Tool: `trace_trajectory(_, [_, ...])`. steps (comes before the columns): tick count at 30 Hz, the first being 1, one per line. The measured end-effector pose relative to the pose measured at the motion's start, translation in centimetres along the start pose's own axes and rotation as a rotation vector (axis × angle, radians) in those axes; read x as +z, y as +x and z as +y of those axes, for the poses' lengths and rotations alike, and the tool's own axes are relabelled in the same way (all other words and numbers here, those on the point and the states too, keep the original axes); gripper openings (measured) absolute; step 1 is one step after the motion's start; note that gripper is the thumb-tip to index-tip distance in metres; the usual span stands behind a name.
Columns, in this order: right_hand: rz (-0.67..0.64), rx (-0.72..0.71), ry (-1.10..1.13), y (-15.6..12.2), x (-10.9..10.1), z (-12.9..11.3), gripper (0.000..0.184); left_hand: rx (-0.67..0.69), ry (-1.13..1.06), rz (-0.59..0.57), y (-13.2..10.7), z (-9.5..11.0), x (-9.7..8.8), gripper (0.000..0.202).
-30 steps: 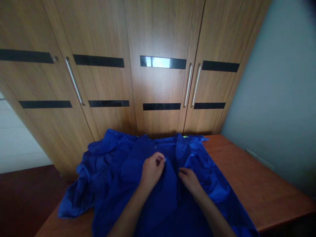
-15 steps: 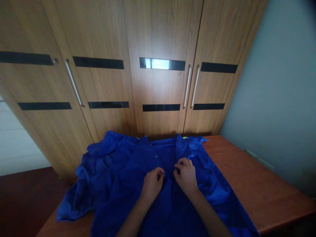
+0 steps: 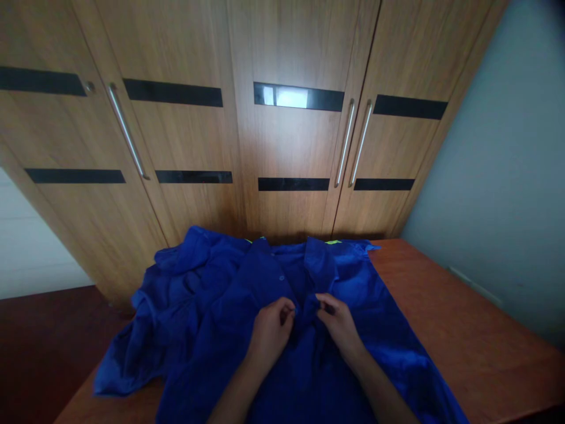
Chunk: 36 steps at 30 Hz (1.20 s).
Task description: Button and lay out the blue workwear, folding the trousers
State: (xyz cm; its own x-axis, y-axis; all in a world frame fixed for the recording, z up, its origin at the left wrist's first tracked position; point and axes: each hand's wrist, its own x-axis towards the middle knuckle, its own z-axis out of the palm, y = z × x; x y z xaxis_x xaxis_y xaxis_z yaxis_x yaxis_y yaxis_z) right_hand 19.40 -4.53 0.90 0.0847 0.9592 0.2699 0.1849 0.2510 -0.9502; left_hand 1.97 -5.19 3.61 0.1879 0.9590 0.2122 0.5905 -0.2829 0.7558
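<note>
A blue collared shirt (image 3: 220,294) with a buttoned front lies spread over a reddish-brown table, its collar at the far side. On its left front edge a small button (image 3: 281,277) shows. My left hand (image 3: 272,330) pinches that edge just below the button. A short gap to the right, my right hand (image 3: 339,325) has thumb and forefinger closed on the opposite front edge, where the cloth is drawn up in folds. Whether a button or buttonhole lies under the fingertips cannot be made out.
Behind the table (image 3: 441,312) stands a wooden wardrobe (image 3: 291,147) with metal handles and black strips. A pale wall (image 3: 498,176) rises on the right. Dark floor (image 3: 53,341) shows at the left, and the shirt's bunched sleeve hangs near the table's left edge.
My right hand has moved slightly down and taken hold of the right front edge, pulling it inward toward my left hand. My left hand keeps its pinch. The view has shifted slightly.
</note>
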Motion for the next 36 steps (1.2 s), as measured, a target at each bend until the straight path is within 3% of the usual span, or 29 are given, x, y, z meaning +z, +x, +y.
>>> trace_trajectory(4, [-0.011, -0.009, 0.088, -0.2, -0.5, -0.8, 0.012, -0.01, -0.066, 0.042, 0.0, 0.3, -0.4, 0.014])
trace_trajectory(14, [0.027, 0.173, 0.269, -0.9, -1.0, -1.7, 0.038, -0.089, -0.346, 0.271, 0.4, 1.2, -1.6, 0.018])
trace_trajectory(19, [0.024, 0.163, 0.236, -1.0, -0.9, -2.2, 0.041, -0.041, -0.265, 0.217, 0.3, 1.4, -1.3, 0.017])
trace_trajectory(23, [0.023, 0.14, 0.195, -1.1, -0.9, -2.0, 0.038, 0.108, 0.153, 0.147, -0.2, 1.4, -0.7, 0.02])
trace_trajectory(26, [0.051, 0.032, 0.037, -1.2, -0.9, -1.6, 0.026, 0.097, 0.444, 0.02, -0.3, 1.4, -0.2, 0.025])
trace_trajectory(28, [0.028, -0.096, -0.111, -1.4, -0.7, -1.5, 0.02, 0.081, 0.514, -0.049, -0.2, 1.4, 0.2, 0.027])
trace_trajectory(31, [-0.077, -0.241, -0.294, -1.6, -0.3, -1.4, 0.022, 0.095, 0.384, -0.066, -0.1, 1.4, 0.5, 0.026])
trace_trajectory(36, [-0.15, -0.239, -0.37, -1.7, 0.1, -1.5, 0.027, 0.022, 0.021, -0.007, 0.0, 1.1, 0.3, 0.017])
